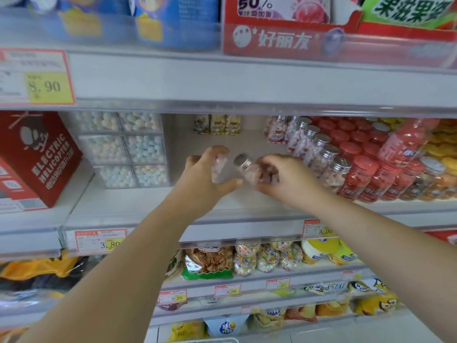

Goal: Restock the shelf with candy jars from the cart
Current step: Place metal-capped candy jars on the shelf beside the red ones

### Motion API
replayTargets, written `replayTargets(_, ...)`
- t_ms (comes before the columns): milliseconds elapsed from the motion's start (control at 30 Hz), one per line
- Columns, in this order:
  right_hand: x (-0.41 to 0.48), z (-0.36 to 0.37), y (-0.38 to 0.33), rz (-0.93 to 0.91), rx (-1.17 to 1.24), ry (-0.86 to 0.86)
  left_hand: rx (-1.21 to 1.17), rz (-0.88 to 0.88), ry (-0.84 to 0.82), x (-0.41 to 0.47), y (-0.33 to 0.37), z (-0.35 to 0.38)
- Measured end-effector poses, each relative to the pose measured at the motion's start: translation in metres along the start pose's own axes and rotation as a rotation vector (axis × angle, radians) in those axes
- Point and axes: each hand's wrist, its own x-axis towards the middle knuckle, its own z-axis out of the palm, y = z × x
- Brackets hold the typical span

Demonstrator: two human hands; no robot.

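Both my arms reach into the middle shelf (138, 204). My left hand (205, 179) grips a clear candy jar (218, 168) of pink and white sweets, fingers curled over its top. My right hand (284, 179) holds a second jar (249, 169) with a silver screw cap, tilted to the left above the shelf floor. Just right of my hands a row of matching silver-capped jars (319, 152) runs back into the shelf. The cart is not in view.
Stacked clear boxes of pastel candy balls (123, 149) stand to the left, a red helicopter toy box (32, 154) further left. Red-lidded jars (363, 164) fill the right. Small tins (217, 124) stand at the back. The upper shelf edge (247, 82) overhangs closely.
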Motion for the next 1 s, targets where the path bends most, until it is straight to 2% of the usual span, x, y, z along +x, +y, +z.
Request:
replayTargets(67, 0.007, 0.008, 0.008, 0.250, 0.210, 0.093, -0.140, -0.053, 0.034, 0.000, -0.001, -0.001)
replayTargets(133, 0.018, 0.019, 0.017, 0.397, 0.300, 0.170, -0.257, -0.077, 0.038, 0.000, -0.001, 0.001)
replayTargets(267, 0.045, 0.036, 0.029, 0.547, 0.369, 0.238, -0.293, -0.054, 0.059, -0.001, -0.003, 0.006)
replayTargets(367, 0.055, 0.039, 0.033, 0.635, 0.328, 0.262, -0.340, -0.068, 0.077, 0.000, -0.006, 0.007)
replayTargets(533, 0.023, 0.018, 0.005, 0.572, 0.421, 0.318, -0.340, -0.053, 0.086, -0.003, -0.005, 0.008)
replayTargets(600, 0.004, 0.017, -0.004, 0.496, 0.285, 0.226, -0.334, -0.043, 0.087, -0.004, -0.005, 0.008)
replayTargets(667, -0.005, 0.017, -0.009, 0.435, 0.088, 0.033, -0.331, -0.037, 0.089, -0.004, -0.005, 0.009)
replayTargets(700, -0.004, 0.017, -0.010, 0.446, 0.035, -0.064, -0.331, -0.035, 0.090, -0.003, -0.006, 0.009)
replayTargets(767, 0.006, 0.020, -0.009, 0.481, 0.004, -0.136, -0.335, -0.026, 0.099, -0.003, -0.007, 0.010)
replayTargets(1000, 0.052, 0.045, 0.020, 0.531, 0.068, -0.040, -0.341, -0.021, 0.114, 0.000, -0.010, 0.011)
